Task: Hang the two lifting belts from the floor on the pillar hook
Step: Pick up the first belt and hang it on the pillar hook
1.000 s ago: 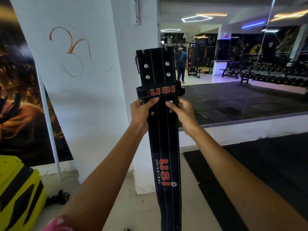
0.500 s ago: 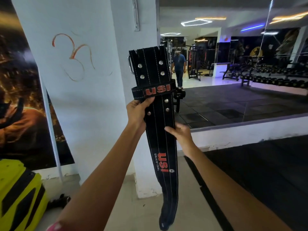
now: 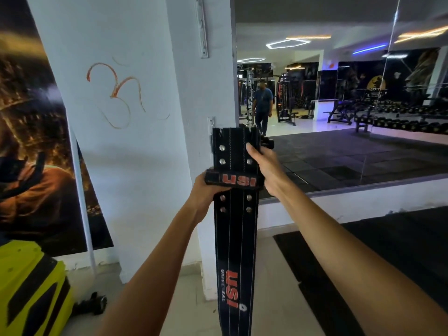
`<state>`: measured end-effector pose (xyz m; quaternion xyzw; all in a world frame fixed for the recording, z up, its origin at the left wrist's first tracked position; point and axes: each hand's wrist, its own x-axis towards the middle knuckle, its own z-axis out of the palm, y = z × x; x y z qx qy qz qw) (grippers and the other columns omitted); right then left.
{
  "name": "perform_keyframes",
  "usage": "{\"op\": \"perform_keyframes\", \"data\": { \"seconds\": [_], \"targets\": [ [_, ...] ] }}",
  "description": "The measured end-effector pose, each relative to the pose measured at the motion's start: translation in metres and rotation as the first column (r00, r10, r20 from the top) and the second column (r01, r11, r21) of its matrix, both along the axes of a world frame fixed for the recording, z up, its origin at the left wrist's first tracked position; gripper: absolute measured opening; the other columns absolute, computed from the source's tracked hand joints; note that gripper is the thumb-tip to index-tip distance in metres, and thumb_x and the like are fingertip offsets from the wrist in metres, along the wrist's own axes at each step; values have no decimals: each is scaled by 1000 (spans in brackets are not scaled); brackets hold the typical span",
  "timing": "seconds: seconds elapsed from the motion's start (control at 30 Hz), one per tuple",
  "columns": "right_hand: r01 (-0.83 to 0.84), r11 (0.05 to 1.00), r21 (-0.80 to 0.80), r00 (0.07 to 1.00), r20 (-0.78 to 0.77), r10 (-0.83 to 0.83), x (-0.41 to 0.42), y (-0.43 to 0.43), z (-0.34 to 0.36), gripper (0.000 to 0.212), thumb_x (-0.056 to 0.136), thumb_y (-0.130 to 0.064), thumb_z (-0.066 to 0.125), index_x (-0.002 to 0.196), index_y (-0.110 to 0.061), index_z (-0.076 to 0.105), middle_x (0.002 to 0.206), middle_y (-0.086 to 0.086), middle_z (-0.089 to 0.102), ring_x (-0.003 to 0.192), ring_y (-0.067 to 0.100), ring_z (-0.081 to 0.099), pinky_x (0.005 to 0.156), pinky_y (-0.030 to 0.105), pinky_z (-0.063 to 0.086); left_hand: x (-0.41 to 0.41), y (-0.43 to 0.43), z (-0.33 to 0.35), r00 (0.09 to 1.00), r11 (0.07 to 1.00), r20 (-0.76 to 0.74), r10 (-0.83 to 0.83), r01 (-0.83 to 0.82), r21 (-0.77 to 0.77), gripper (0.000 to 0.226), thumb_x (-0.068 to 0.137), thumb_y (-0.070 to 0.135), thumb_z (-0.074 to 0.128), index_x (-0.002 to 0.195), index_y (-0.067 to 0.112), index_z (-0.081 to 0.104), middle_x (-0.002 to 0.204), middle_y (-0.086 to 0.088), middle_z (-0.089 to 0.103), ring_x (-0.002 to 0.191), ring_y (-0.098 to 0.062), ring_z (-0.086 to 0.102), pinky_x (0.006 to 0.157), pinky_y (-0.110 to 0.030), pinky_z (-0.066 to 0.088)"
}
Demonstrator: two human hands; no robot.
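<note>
A white pillar (image 3: 145,141) fills the middle of the view, with a mirror (image 3: 339,141) to its right and a poster (image 3: 31,141) to its left. In front of the pillar's right edge hangs one black belt (image 3: 234,238), held upright with its buckle end at the top and its tail dropping out of the bottom of the frame. The left hand (image 3: 206,190) is closed around the belt's left edge at the keeper loop, and the right hand (image 3: 263,166) grips its right edge a little higher. Just above the belt's top left corner a small hook (image 3: 211,122) is fixed to the pillar. To hang it well, I judge the buckle end should be lifted slightly and moved left, so that the buckle's opening passes over the hook before either hand lets go. The buckle itself is hidden behind the belt's top and the right fingers, the hook's shape is hard to make out, and the second belt is not in view.
</note>
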<state>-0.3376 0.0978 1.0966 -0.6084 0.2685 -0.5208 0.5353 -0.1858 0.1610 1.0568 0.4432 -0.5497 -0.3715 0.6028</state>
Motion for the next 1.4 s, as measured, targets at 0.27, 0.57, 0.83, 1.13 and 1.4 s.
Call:
{"op": "perform_keyframes", "data": {
  "seconds": [0.27,0.57,0.83,1.13,1.4],
  "targets": [
    [-39,993,107,999,20,38,9,1,-41,27,89,-26,56,104,-6,64,96,6,68,89,20,65,72,27,50,13,7,16,989,974,4,-147,144,174,34,94,34,50,117,12,63,112,-8,68,102,-24,64,85,-33,53],
    [6,990,140,985,167,-30,23,4,-36,27,94,-35,45,99,-17,65,93,-5,71,89,18,66,79,36,53,0,-3,7,970,993,-214,114,-107,42,25,91,12,51,109,25,63,89,-3,69,79,-18,64,67,-30,51],
    [153,985,78,984,82,-159,27,5,-29,39,96,-39,38,87,-11,64,77,3,66,67,15,63,63,27,53,-7,-7,20,915,971,-339,221,-173,165,27,93,30,48,84,12,67,70,-1,68,64,-16,64,62,-28,50],
    [178,971,157,978,78,-192,30,-4,-14,39,95,-37,41,77,-11,63,71,4,64,61,16,62,60,27,51,17,-11,41,956,939,-291,38,65,338,17,85,28,58,86,11,61,77,-3,57,70,-18,55,64,-31,49],
    [138,965,225,985,72,-158,33,-5,-11,39,94,-40,42,75,-12,63,74,7,64,67,20,62,67,33,53,9,-11,31,983,987,92,159,-162,21,22,93,28,53,89,8,61,73,-3,62,68,-15,60,63,-23,51]
  ]
}}
